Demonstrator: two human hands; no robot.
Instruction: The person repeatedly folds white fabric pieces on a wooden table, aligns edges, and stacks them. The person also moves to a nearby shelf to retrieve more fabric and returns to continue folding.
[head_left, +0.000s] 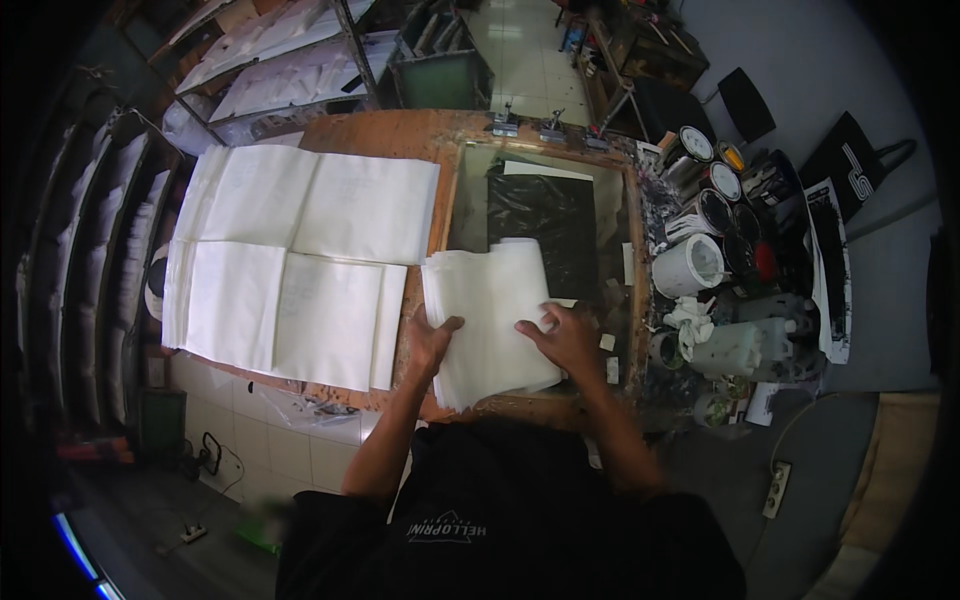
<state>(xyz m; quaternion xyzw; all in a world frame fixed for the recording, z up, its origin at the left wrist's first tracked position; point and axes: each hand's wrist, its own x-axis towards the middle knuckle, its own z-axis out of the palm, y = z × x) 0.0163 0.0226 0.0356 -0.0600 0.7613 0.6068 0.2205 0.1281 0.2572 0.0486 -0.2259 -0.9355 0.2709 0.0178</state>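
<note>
Left fingers [453,324] and right fingers [530,329] holding a white stack [487,318], white piles [362,208] at left, cans [696,144] at right

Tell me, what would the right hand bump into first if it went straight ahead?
The right hand points toward the stack of white sheets, so probably that first. It's at the stack's right side, though depth is hard to judge.

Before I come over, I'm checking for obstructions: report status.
Left hand at left edge of white stack, thumb on top. Right hand at right edge. Stack partly covers black sheet. White bucket farther right, clear of both hands.
</note>
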